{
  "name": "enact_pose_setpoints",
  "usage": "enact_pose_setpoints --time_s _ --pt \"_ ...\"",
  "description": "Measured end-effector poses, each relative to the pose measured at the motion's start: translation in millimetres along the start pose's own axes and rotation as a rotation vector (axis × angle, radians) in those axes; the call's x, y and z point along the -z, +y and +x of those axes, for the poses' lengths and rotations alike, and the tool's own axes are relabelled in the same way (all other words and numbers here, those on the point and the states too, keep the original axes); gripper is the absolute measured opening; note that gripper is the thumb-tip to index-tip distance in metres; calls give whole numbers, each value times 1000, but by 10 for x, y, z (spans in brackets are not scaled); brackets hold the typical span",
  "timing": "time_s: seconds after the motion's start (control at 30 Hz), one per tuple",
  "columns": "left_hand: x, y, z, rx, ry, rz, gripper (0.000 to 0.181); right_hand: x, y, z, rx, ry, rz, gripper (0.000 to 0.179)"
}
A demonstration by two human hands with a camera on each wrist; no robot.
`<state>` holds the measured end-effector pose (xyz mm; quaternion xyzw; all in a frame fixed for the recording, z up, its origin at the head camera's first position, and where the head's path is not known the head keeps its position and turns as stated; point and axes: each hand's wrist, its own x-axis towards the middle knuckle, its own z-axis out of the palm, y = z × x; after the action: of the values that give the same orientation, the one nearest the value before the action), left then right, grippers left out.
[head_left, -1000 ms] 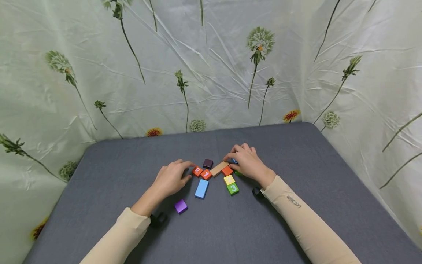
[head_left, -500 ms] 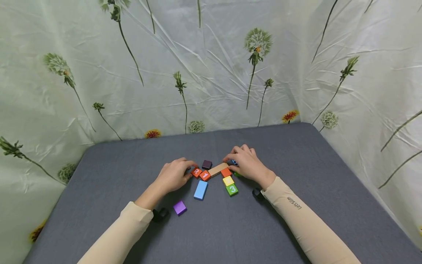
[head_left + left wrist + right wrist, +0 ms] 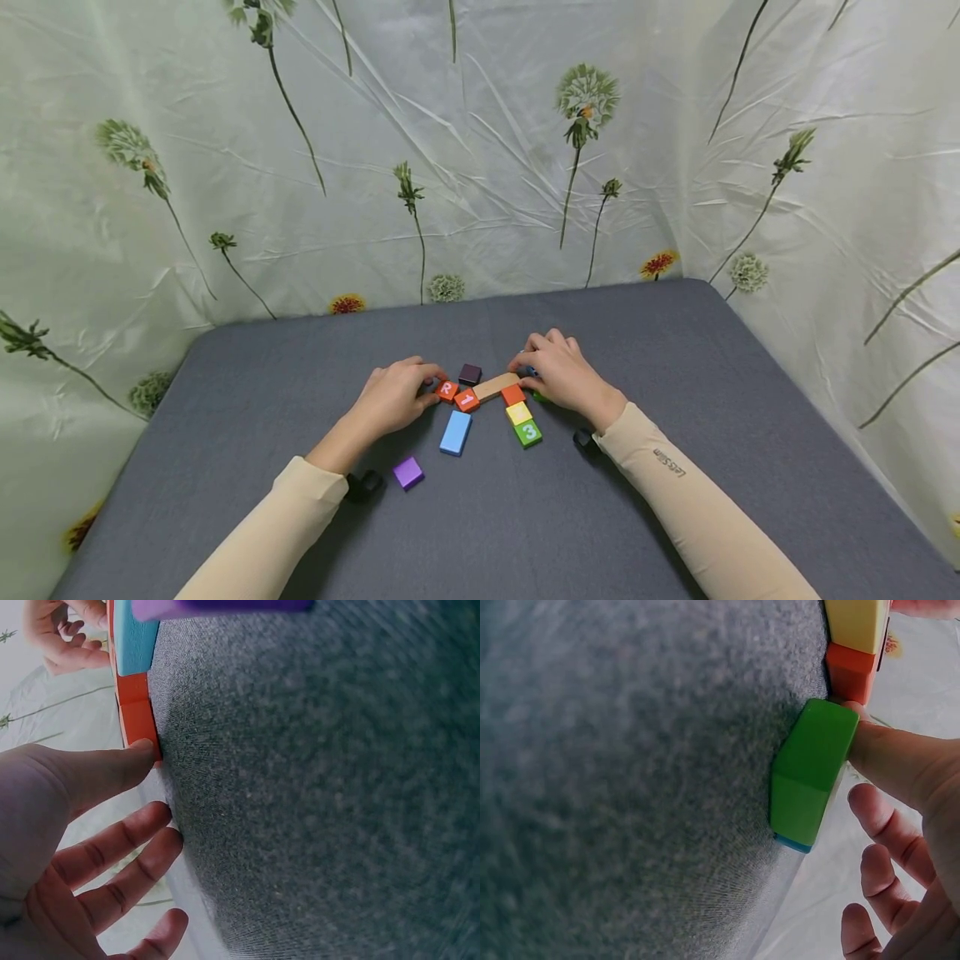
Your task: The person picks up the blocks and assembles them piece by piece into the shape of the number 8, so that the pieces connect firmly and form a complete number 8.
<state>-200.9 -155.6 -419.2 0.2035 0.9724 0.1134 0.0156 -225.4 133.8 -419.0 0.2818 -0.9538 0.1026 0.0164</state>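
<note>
My left hand [image 3: 396,397] pinches the left end of a row of toy blocks. Its thumb lies against the red block marked R [image 3: 447,391]; the other fingers are spread in the left wrist view. Beside that block lies a red block marked 1 [image 3: 467,400], touching a flat wooden plank [image 3: 495,387]. My right hand [image 3: 564,371] has its index finger and thumb about the plank's right end, the thumb close to an orange block [image 3: 513,394]. Under this hand sit a green block [image 3: 814,769] and a partly hidden blue block [image 3: 793,843].
A dark block [image 3: 470,375] lies behind the row. In front are a light-blue block [image 3: 455,433], a purple block [image 3: 408,473], a yellow block [image 3: 518,413] and a green block marked 3 [image 3: 528,432]. The grey tabletop [image 3: 480,533] meets a floral cloth backdrop [image 3: 495,167].
My left fingers have closed in on the R block. The wooden plank has turned slightly, its right end coming nearer. My right hand has stayed almost where it was.
</note>
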Motion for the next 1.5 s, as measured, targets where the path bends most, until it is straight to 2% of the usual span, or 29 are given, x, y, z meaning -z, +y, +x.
enact_pose_setpoints --time_s 0.23,0.73,1.5 --pt "0 -4 3 11 -3 -7 31 14 -13 -63 27 0 -9 20" --pt "-15 -24 24 39 13 -32 29 18 -90 -179 25 -13 -21 21" --pt "-1 73 65 14 31 -33 27 2 -154 -313 22 2 -27 21"
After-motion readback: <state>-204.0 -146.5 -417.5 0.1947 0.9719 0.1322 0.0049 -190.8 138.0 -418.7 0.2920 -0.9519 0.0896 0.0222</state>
